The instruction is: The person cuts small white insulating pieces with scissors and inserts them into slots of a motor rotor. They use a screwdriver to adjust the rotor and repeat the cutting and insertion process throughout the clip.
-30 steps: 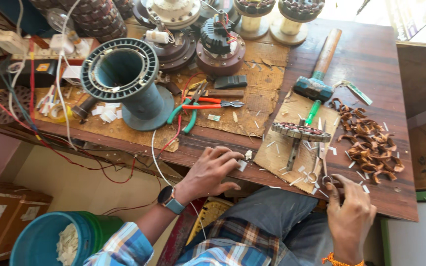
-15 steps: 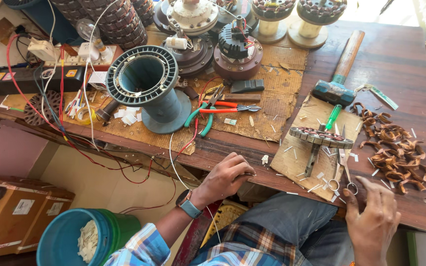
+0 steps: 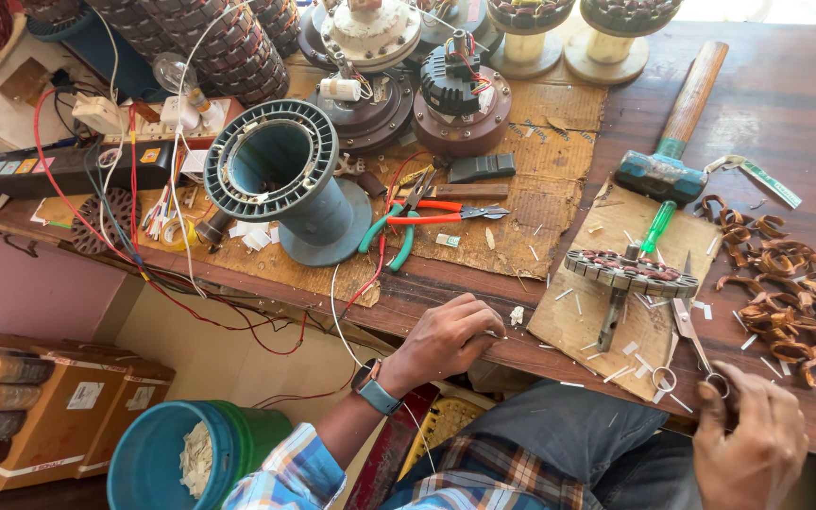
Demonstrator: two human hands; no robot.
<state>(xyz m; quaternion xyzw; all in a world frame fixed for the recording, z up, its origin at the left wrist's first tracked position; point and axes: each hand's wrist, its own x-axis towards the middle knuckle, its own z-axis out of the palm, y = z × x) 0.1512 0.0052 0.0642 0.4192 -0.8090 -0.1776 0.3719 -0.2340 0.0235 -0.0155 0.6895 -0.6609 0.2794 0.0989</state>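
My left hand (image 3: 446, 340), with a watch on the wrist, rests curled on the front edge of the wooden bench (image 3: 786, 104), fingertips beside a small white scrap (image 3: 517, 315). My right hand (image 3: 753, 444) is at the bench's front right, fingertips touching a handle loop of the scissors (image 3: 688, 316); whether it grips them is unclear. The scissors lie on a cardboard sheet (image 3: 569, 316) beside a round wound stator (image 3: 630, 272) and a green screwdriver (image 3: 656, 227).
A hammer (image 3: 672, 142) and curled copper coil scraps (image 3: 786, 283) lie at the right. A teal spool (image 3: 280, 179), red pliers (image 3: 441, 210), wires and several motor parts crowd the back left. A blue bucket (image 3: 181, 463) and boxes (image 3: 49, 406) stand below.
The view has shifted left and drawn closer. My left hand has slid slightly right along the edge. My right hand stays at the front edge by the scissors' handles.
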